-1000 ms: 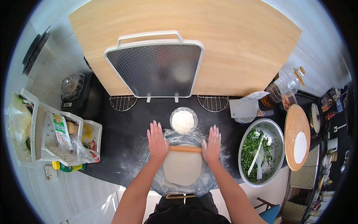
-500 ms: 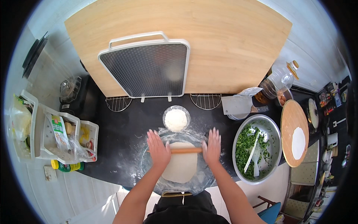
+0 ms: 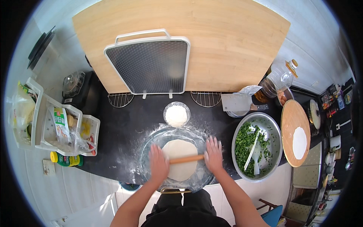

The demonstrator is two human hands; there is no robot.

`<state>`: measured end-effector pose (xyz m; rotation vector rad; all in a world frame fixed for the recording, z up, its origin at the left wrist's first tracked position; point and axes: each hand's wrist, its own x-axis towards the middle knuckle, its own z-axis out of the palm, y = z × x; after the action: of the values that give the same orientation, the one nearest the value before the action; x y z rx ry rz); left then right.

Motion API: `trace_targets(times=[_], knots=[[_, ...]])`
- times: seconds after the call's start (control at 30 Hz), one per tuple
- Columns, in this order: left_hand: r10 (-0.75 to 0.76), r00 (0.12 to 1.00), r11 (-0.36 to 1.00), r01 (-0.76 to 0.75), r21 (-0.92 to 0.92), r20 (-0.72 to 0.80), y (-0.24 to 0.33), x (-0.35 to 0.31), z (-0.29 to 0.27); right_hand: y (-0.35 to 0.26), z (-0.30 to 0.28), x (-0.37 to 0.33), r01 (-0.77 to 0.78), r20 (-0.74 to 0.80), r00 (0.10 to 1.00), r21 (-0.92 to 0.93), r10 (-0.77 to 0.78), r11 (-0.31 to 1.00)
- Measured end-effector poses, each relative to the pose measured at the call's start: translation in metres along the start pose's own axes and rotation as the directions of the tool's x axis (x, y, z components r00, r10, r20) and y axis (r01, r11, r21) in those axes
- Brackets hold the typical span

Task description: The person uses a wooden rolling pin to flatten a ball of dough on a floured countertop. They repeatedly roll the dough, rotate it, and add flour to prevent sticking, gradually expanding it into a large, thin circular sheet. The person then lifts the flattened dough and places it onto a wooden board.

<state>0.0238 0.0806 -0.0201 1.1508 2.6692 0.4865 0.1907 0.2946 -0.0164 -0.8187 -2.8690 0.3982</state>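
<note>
A round sheet of pale dough (image 3: 179,145) lies on a floured round glass board (image 3: 146,151) at the counter's front edge. Across its lower half lies a wooden rolling pin (image 3: 186,159), tilted slightly up to the right. My left hand (image 3: 159,162) rests over the pin's left end, its fingers stretched forward and a little blurred. Over the right end lies my right hand (image 3: 214,154), palm down, fingers extended and apart. Both hands cover the pin's ends. Just beyond the board stands a small glass bowl (image 3: 176,114) of white flour.
At right, a steel bowl (image 3: 278,151) holds chopped greens, chopsticks and a white spatula. A cleaver (image 3: 237,103) lies behind it; a round wooden board (image 3: 288,132) with a dough sheet is farther right. White baskets (image 3: 39,125) stand left. A cutting board (image 3: 151,64) leans behind.
The rolling pin has come toward me over the dough and tilted, with my left hand lower than before. The dough appears rounder and sits differently on the board. The whole view has shifted slightly.
</note>
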Motion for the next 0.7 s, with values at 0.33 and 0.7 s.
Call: trace_targets(times=[0.33,0.7], knots=[[0.06,0.98,0.995,-0.044,-0.087,0.189,0.022,-0.095,0.01,0.01,-0.004,-0.089,0.01,0.107,0.994,0.062,-0.017,0.998],[-0.123,0.986,0.992,0.127,0.027,-0.113,0.009,-0.002,-0.01,-0.024,0.014,0.01,0.159,0.046,0.986,0.026,-0.16,0.987]])
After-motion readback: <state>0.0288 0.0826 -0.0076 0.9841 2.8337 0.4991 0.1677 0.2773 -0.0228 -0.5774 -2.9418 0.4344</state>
